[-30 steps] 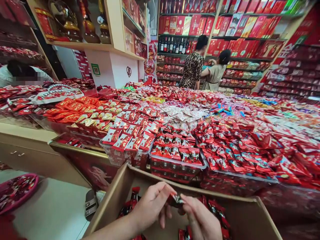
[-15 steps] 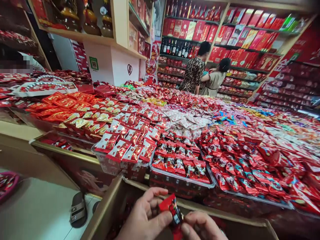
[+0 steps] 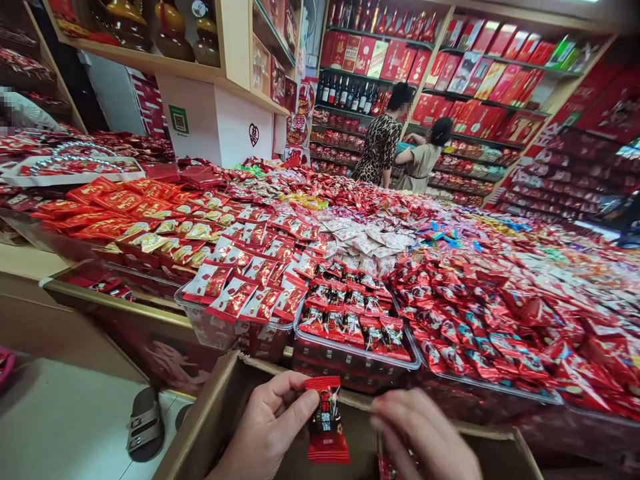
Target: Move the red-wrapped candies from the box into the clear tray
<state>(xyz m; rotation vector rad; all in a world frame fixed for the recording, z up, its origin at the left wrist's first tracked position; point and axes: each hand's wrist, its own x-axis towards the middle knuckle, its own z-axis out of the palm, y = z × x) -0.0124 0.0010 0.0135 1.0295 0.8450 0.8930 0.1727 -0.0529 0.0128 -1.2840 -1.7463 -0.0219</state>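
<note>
A small red and black candy packet (image 3: 327, 420) hangs upright from my left hand (image 3: 270, 423), its upper left edge pinched between thumb and fingers. My right hand (image 3: 427, 433) is apart from it, off to the right, smeared by motion. Part of another red packet (image 3: 387, 467) shows under the right fingers; I cannot tell whether they hold it. Both hands are over an open cardboard box (image 3: 210, 407). Just beyond stands a clear plastic tub (image 3: 357, 353) with rows of matching red and black packets (image 3: 353, 327).
More tubs of wrapped sweets stand around, with red and white packets (image 3: 233, 298) left and loose red packets (image 3: 470, 320) right. Two people (image 3: 377, 147) stand by the back shelves. A sandal (image 3: 145, 427) shows on the floor at lower left.
My right hand has let go of the candy packet and moved right. The packet now hangs upright, facing me, in my left hand. The view has shifted slightly.
</note>
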